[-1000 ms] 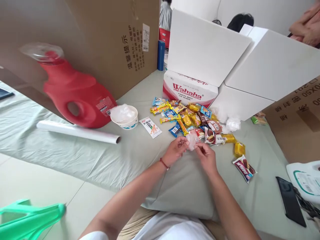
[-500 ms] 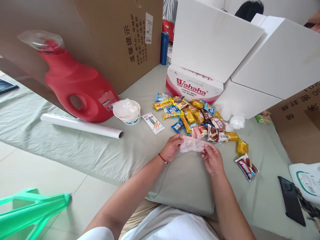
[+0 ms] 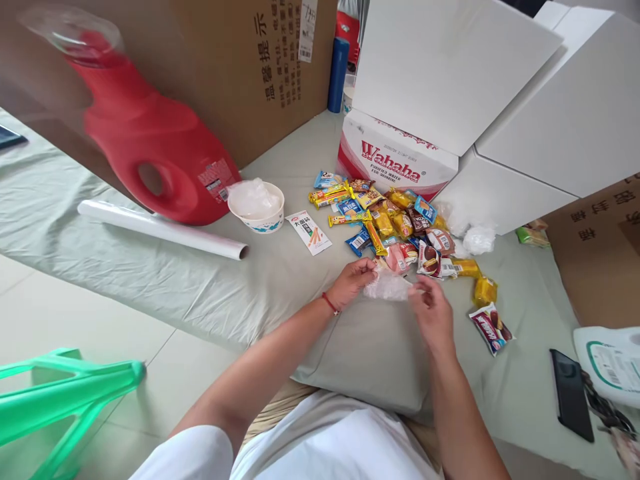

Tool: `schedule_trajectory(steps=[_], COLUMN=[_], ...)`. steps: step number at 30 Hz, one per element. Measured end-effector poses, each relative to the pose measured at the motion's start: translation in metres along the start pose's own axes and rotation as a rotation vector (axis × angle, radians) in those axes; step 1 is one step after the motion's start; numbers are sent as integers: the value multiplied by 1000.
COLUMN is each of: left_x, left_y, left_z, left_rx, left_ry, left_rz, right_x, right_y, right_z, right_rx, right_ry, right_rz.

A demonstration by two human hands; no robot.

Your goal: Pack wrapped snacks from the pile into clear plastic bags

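Note:
A crumpled piece of thin clear plastic film [image 3: 387,285] stretches between my two hands above the bed's front edge. My left hand [image 3: 354,280], with a red cord bracelet at the wrist, pinches its left end between thumb and fingers. At the right end, the slightly blurred fingers of my right hand [image 3: 431,308] are curled closed on the film. Just beyond my hands lies a pile of wrapped snacks [image 3: 383,223] in yellow, blue, brown and pink wrappers. A single dark red snack packet [image 3: 491,328] sits apart at the right.
Left of the pile are a white snack packet [image 3: 309,233], a paper bowl [image 3: 257,215] with clear plastic inside, a white roll [image 3: 163,230] and a red jug [image 3: 165,143]. A Wahaha box [image 3: 397,155] stands behind. A phone [image 3: 571,395] lies right; a green stool [image 3: 75,400] stands left.
The film has gone from stretched flat to more bunched and drooping. My right hand has turned slightly at its end. The view has tipped slightly downward.

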State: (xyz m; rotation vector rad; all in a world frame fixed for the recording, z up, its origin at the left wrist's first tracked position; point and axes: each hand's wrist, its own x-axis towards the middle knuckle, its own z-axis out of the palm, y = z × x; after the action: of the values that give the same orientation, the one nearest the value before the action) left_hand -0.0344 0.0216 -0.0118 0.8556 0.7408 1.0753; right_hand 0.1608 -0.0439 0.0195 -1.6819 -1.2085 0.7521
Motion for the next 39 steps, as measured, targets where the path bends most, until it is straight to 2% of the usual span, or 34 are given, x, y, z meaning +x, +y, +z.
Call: schedule_trajectory(steps=[3,7,10,13,16,19,21,25,27,30,34,37,39], left_x=[-1,-1,0,1,2,4,4,4,4,3,2,0,-1], left_y=[-1,-1,-1,0,-1,-3,-5,-8,-8,-7,-3,0,1], left_z=[-1,-1,0,-2,-6,-8,-7,-5,-5,-5,-2,-1,0], left_rx=[31,193,307,251,195,167,168,201,219,235,206,165,136], left_ry=[-6,82,71,12,23,81,111,133,145,136,71,55,74], left_rz=[-24,12,34,15,13,39,52,78,106,142,166,144,112], right_x=[7,7,3,-1,-4,-5,-5,-4,-3,0,7,7,4], right_y=[-2,-1,1,7,19,32,38,41,38,32,28,29,28], right_z=[13,21,14,1,-13,-23,-27,-34,-37,-37,-31,-24,-20], right_rx=[-88,-124,-132,-94,-14,112,160,-19,-110,-74,75,115,126], right_ry=[-150,-248,-323,-307,-232,-128,-105,-104,-7,118,86,34,-24], right_rz=[-21,-237,-320,-341,-302,-248,-206,-122,-115,-34,123,186,178])
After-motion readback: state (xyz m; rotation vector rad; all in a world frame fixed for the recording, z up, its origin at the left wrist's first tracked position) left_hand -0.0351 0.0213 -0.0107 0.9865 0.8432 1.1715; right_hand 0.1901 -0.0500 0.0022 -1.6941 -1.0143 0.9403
